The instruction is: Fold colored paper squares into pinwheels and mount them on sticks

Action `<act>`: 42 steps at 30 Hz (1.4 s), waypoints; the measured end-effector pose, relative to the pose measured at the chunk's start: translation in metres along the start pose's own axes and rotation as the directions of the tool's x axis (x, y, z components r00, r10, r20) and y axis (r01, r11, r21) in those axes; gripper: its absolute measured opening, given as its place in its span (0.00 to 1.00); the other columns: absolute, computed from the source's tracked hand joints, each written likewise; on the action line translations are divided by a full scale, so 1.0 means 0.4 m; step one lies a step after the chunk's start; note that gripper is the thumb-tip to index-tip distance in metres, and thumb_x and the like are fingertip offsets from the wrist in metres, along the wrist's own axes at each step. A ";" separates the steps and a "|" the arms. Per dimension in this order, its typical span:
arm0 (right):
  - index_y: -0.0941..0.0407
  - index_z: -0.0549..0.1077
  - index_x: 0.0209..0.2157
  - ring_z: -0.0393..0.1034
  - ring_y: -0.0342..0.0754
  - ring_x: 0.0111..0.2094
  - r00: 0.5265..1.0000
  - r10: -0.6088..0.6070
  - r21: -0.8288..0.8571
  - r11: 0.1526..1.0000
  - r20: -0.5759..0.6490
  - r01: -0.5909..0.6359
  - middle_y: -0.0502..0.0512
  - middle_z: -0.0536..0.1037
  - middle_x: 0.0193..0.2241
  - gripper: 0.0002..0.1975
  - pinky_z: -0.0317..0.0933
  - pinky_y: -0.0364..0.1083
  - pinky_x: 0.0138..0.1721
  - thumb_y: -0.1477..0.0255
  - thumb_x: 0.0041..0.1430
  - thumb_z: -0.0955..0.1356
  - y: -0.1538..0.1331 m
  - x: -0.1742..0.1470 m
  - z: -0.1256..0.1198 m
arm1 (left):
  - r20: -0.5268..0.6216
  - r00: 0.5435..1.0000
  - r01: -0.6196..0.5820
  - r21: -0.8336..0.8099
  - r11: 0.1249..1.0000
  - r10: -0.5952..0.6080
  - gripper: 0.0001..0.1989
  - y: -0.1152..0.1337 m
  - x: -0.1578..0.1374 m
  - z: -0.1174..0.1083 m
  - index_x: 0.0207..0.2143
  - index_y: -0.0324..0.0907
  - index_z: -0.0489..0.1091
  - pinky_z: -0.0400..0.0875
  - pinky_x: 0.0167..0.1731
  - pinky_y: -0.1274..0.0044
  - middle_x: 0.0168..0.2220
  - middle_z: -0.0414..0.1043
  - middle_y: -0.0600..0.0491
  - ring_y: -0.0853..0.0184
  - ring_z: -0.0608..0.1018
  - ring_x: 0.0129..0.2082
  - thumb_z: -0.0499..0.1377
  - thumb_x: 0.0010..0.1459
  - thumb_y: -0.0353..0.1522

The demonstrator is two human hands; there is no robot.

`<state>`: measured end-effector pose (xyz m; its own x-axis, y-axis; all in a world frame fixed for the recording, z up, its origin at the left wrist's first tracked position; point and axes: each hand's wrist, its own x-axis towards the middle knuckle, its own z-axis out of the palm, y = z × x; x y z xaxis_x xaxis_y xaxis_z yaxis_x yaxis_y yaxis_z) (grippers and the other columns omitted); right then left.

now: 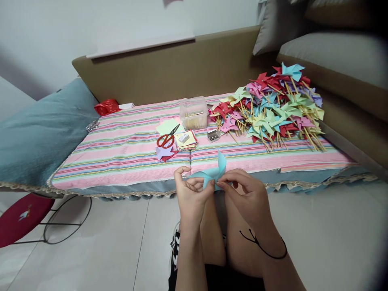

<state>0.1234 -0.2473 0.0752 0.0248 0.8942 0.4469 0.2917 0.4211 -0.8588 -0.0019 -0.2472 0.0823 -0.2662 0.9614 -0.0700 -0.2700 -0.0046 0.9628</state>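
Over my lap I hold a light blue paper pinwheel [222,162] with both hands, one of its blades pointing up. My left hand [194,194] pinches it near the centre between thumb and fingers, the index finger curled away from the paper. From the right, the fingertips of my right hand [247,192] press together at the pinwheel's middle. Whether a small pin sits between those fingertips is too small to tell. Beyond my hands on the striped cloth [127,151] lie red-handled scissors [166,139], a stack of paper squares [190,143] and a small open box of pins [213,136].
Many finished pinwheels on sticks [269,109] are piled at the right. A clear plastic box of sticks [194,113] stands behind the paper. Purple cut paper [164,152] lies beside the scissors. A red plastic bag [107,107] sits at the far left, a red stool [26,216] below.
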 end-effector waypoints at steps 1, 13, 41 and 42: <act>0.53 0.74 0.27 0.66 0.44 0.31 1.000 0.002 0.001 1.000 0.002 -0.002 0.48 0.75 0.27 0.06 0.57 0.44 0.29 0.78 0.55 0.70 0.001 0.000 0.000 | 0.000 1.000 -0.002 -0.002 1.000 0.002 0.28 -0.001 0.001 0.000 0.40 0.46 0.50 0.67 0.24 0.84 0.20 0.71 0.64 0.76 0.73 0.18 0.65 0.41 0.25; 0.53 0.75 0.27 0.67 0.45 0.32 0.998 0.065 0.029 0.997 0.014 -0.066 0.49 0.76 0.27 0.06 0.58 0.45 0.31 0.78 0.54 0.70 0.011 0.003 0.004 | 0.021 1.000 -0.017 -0.002 1.000 0.017 0.28 -0.010 0.007 -0.003 0.40 0.47 0.50 0.67 0.23 0.84 0.19 0.71 0.65 0.76 0.72 0.17 0.65 0.42 0.25; 0.50 0.55 0.56 0.76 0.51 0.36 0.943 0.326 0.399 0.858 0.061 -0.323 0.52 0.80 0.34 0.37 0.70 0.52 0.38 0.69 0.47 0.75 0.009 0.002 0.009 | 0.079 0.997 -0.028 0.077 0.997 0.022 0.27 0.009 0.001 -0.005 0.40 0.47 0.49 0.68 0.25 0.82 0.22 0.74 0.62 0.73 0.76 0.21 0.64 0.44 0.25; 0.49 0.55 0.56 0.76 0.52 0.36 0.943 0.329 0.395 0.859 0.061 -0.325 0.52 0.81 0.34 0.37 0.70 0.53 0.39 0.69 0.48 0.75 0.006 0.001 0.008 | 0.078 0.997 -0.028 0.078 0.997 0.022 0.27 0.008 0.000 -0.006 0.40 0.47 0.49 0.68 0.26 0.82 0.22 0.75 0.62 0.73 0.76 0.21 0.64 0.44 0.25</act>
<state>0.1210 -0.2456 0.0724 0.0614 0.9904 0.1240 -0.1347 0.1313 -0.9821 -0.0050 -0.2477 0.0849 -0.1986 0.9797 -0.0283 -0.1899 -0.0102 0.9818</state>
